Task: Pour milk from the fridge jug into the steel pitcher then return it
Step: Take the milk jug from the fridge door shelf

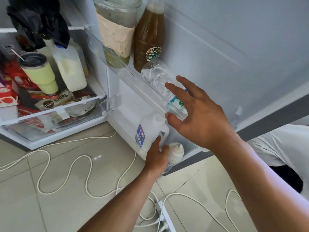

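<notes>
Left hand low centre, fingers wrapped on milk jug handle; jug upright in bottom door bin. Right hand centre-right, fingers spread, thumb touching upper door shelf rim, beside water bottle lying on shelf. 2nd jug upper left inside fridge. White cable on floor.

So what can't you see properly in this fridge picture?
- Head view: the milk jug handle, covered by the left hand.
- The water bottle lower end, behind the right hand.
- The brown bottle top, cut off by the upper edge.
- The steel pitcher, nowhere in view.
</notes>
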The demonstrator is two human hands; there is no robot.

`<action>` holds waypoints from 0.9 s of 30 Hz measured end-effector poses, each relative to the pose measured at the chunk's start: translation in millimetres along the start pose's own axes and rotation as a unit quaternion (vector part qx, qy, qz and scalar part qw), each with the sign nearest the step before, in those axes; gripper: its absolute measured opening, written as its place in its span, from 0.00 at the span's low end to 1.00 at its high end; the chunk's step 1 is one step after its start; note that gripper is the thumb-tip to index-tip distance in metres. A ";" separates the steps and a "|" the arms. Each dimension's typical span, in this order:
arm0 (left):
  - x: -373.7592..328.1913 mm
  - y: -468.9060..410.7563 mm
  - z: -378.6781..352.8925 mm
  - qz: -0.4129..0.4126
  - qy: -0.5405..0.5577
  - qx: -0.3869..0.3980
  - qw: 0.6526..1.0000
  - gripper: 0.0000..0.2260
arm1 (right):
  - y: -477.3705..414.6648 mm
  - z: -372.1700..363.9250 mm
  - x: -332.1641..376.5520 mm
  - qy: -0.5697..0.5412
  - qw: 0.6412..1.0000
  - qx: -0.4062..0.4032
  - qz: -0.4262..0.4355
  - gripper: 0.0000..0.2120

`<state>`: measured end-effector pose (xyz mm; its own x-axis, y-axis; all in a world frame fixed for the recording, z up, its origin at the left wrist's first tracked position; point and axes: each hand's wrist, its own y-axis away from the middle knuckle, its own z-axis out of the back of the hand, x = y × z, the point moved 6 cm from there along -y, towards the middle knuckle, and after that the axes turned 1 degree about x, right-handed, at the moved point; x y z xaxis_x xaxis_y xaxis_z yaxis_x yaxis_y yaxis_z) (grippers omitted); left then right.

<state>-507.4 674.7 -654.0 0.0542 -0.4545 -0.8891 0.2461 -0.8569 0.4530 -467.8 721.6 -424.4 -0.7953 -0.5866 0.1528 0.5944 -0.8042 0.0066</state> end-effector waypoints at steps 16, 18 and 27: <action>-10.2 -21.8 -3.2 0.101 0.177 -0.089 0.975 0.18 | 2.5 -3.3 5.5 0.007 1.000 0.019 -0.007 0.32; -7.8 -20.0 3.7 0.118 0.184 -0.144 0.965 0.19 | 3.1 -3.7 8.3 0.008 1.000 0.017 -0.006 0.33; -21.0 -16.0 48.4 0.158 0.220 -0.289 0.918 0.14 | 4.8 -4.5 15.9 0.014 1.000 0.018 -0.012 0.32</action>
<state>-559.2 686.2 -639.4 0.5660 -0.4060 -0.7175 0.6163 -0.3696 0.6954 -478.2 708.0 -426.3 -0.8126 -0.5692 0.1254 0.5779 -0.8148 0.0463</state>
